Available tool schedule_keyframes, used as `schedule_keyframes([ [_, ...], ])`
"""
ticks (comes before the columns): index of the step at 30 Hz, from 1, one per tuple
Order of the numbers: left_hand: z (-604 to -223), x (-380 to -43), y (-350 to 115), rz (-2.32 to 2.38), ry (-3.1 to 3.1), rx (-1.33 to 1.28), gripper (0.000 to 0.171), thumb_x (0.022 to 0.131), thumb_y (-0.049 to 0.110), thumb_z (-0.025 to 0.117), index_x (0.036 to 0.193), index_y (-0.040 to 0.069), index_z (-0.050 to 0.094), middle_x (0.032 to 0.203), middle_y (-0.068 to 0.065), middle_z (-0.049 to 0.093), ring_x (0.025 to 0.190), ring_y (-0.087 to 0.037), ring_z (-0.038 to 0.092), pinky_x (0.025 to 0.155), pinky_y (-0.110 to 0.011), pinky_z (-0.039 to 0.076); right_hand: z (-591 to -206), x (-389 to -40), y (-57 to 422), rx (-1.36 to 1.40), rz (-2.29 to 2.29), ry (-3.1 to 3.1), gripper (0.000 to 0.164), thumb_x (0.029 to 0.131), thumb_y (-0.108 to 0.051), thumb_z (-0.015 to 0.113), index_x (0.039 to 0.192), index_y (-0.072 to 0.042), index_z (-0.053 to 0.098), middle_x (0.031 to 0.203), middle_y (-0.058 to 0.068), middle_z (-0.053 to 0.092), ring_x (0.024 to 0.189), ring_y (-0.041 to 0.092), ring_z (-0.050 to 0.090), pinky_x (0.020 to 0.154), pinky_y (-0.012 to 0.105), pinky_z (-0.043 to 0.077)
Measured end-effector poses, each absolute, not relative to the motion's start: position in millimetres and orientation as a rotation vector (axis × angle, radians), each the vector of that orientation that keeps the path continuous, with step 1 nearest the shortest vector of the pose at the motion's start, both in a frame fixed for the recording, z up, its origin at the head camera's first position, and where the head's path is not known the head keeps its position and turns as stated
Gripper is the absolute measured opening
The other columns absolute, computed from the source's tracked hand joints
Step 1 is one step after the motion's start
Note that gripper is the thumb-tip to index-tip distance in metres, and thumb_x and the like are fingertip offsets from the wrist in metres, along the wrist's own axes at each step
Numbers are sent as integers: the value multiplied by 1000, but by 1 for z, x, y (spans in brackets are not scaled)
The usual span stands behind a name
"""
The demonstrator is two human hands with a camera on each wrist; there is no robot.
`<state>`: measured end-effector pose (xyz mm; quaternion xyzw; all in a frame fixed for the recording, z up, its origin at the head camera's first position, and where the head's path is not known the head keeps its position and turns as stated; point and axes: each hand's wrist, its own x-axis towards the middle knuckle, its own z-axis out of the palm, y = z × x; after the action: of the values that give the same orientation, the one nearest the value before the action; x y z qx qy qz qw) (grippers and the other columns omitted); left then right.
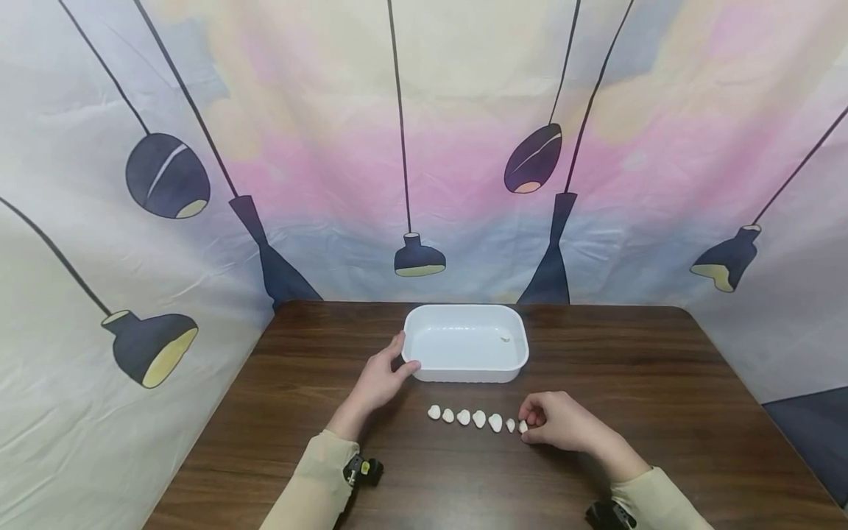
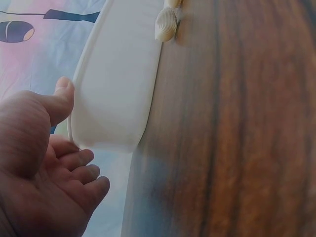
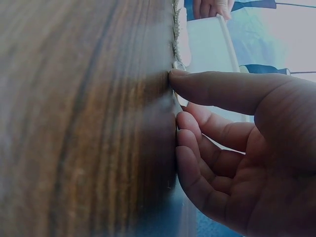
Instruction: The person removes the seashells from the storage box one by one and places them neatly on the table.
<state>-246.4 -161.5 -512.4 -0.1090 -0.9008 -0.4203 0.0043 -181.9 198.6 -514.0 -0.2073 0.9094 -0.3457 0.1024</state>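
My left hand (image 1: 380,379) grips the left end of a white rectangular tray (image 1: 464,375), its thumb at the rim and the other fingers by the end wall. My right hand (image 1: 563,421) pinches a small white seashell (image 1: 523,426) between thumb and fingers, down at the tabletop. That shell is at the right end of a row of several white seashells (image 1: 479,419) lying in front of the tray. Up close in the left wrist view, one ridged shell (image 2: 166,24) shows beside the tray wall. In the right wrist view the fingertips mostly hide the pinched shell.
A tiny pale bit (image 1: 505,339) lies inside the tray, towards its right. Everything stands on a dark brown wooden table (image 1: 636,368). Behind the table hangs a cloth (image 1: 331,147) printed with lamps. A small black camera (image 1: 363,470) is strapped to the left wrist.
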Motion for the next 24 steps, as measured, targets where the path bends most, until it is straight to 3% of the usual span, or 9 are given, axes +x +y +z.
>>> schedule_keyframes([
  [24,-513,-246,-162,-1330,-2820,-336,77,106,31,70,164,-4,33,169,-23,32,158,-37,30,127,-54,28,-515,-181,197,-629,-1034,2692,25,79,-9,93,91,-11,71,78,-7,60,74,7,55,65,25,48],
])
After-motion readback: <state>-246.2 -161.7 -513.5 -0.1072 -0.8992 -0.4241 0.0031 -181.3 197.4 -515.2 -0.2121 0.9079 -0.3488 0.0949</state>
